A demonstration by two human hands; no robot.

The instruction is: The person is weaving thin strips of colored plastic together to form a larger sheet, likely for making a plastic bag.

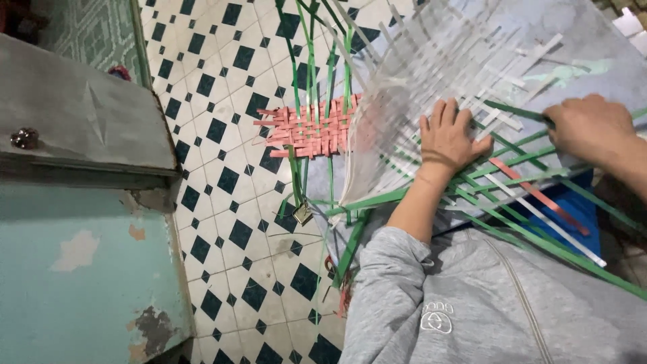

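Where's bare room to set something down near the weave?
Free: tiled floor between the cabinet and the pink mat. Crowded: strips fan under the left hand and right hand, covering the grey sheet.

I see a white floor (222, 202) with dark diamond tiles; a teal cabinet (81, 269) with peeling paint at left; a small padlock (302, 213) lies on the tiles.
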